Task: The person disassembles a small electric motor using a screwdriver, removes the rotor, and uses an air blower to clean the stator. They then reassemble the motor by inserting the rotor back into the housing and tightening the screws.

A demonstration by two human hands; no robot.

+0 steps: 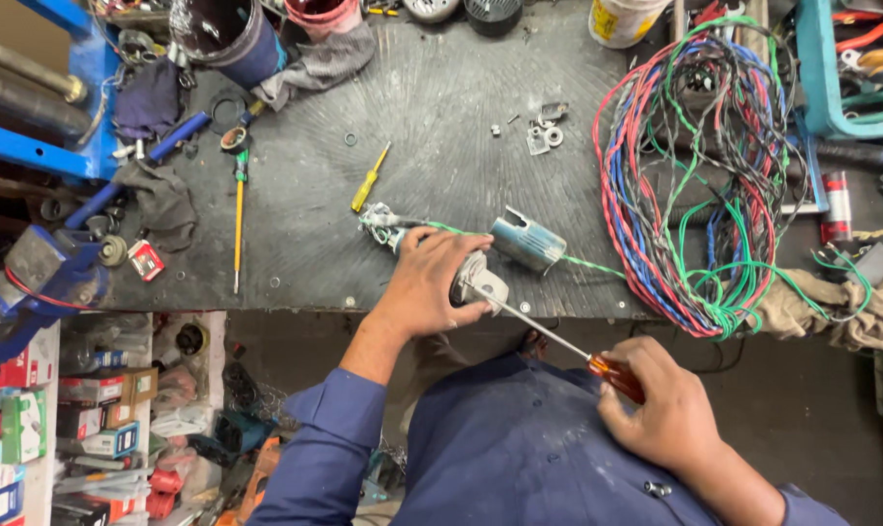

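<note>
Dark, scuffed tabletop (441,88) of a cluttered workshop, seen from the head camera: blue vise (33,278) at the left edge, shelves of boxed parts (62,419) below it, big tangle of red, blue, green and black wires (704,185) to the right, rag (841,312) near the right edge. Yellow-handled screwdriver (369,180) and a long thin green-and-yellow tool (238,219) lying loose, left of centre; washers and small metal bits (544,131) scattered farther back.

At the near edge, left hand (430,282) with fingers wrapped around a small pale metal part (480,278), pinning it to the tabletop. Just beside it to the right, a silver cylindrical housing (527,240) lying on its side, off the part, a green wire (597,265) running through it toward the tangle. Right hand (670,414) closed on the orange handle of a long screwdriver (558,341), tip touching the held part.

Judged from this: unit already taken apart, housing separated; screw work on the held piece under way, not finished. Loose hardware on the tabletop not yet refitted.
</note>
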